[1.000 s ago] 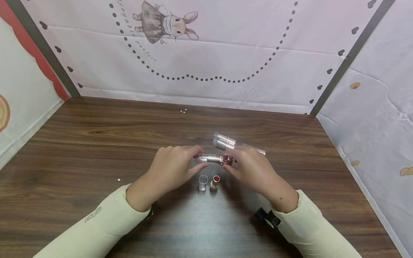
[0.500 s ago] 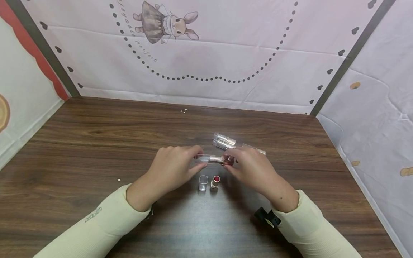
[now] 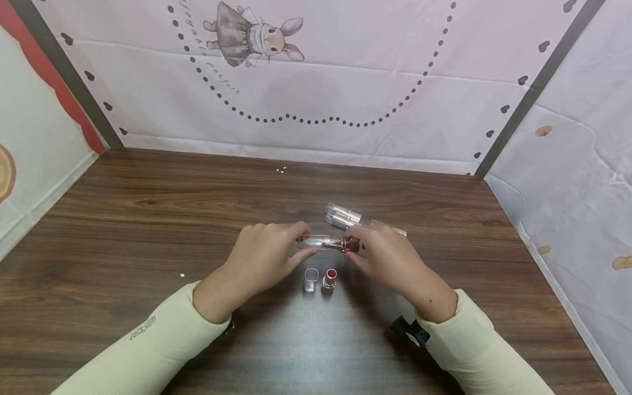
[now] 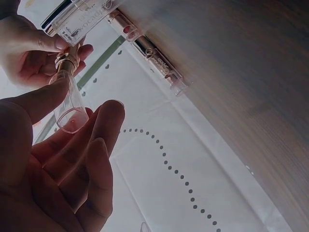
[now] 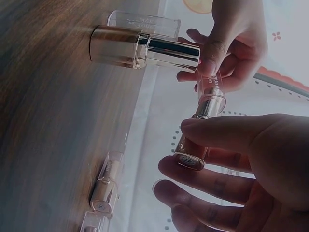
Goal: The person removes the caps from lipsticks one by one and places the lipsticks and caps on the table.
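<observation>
My left hand (image 3: 266, 249) pinches a clear cap (image 3: 312, 242) between thumb and fingers. Opposite it, my right hand (image 3: 387, 255) grips the base of a lipstick (image 3: 349, 245) by its end. The lipstick lies level, its metal inner tube partly out of the cap; the right wrist view shows the cap's rim still around that tube. Just below, on the table, an uncapped red lipstick (image 3: 328, 281) stands upright with a separate clear cap (image 3: 310, 280) at its left. The lipstick's tip is hard to make out.
Two capped lipsticks (image 3: 343, 216) lie side by side behind the hands. Another clear-and-gold item (image 3: 401, 232) is partly hidden by the right hand. Small white bits (image 3: 281, 170) lie near the back of the wood table (image 3: 173, 197). Printed cloth walls (image 3: 345, 88) surround it.
The right hand has drawn the lipstick slightly to the right, so more of its inner tube is outside the cap. The left hand has stayed in place, holding the cap.
</observation>
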The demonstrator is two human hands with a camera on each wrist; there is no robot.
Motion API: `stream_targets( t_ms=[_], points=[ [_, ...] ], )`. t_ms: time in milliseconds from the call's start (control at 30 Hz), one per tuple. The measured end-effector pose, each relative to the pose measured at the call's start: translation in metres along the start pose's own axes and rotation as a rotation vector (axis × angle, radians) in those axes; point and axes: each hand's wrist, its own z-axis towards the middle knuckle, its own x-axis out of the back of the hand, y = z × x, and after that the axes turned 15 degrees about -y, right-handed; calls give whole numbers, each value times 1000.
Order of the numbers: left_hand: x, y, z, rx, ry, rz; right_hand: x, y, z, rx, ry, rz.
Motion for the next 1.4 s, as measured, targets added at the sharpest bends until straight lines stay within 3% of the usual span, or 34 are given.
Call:
stream_targets(
  t_ms=[1400],
  points=[
    [-4,-4,0,46,-42,45,-5,6,3,-24,-18,20]
  ],
)
